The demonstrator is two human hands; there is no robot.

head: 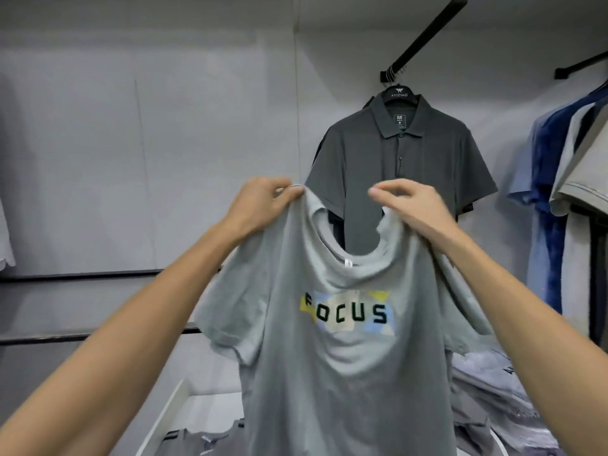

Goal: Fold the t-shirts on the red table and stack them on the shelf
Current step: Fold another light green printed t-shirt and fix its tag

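A light grey t-shirt (332, 363) with the word FOCUS printed on its chest hangs in the air in front of me, front side toward me. My left hand (263, 200) pinches its left shoulder by the collar. My right hand (411, 205) grips the right shoulder, fingers curled over the fabric. Both arms are raised and the shirt's lower part runs out of view at the bottom. The red table is not in view.
A dark grey polo shirt (401, 166) hangs on a black wall rail straight behind. More shirts (559, 192) hang at the right. Grey garments (493, 396) lie piled at lower right. A white shelf edge (164, 419) with folded clothes is at lower left.
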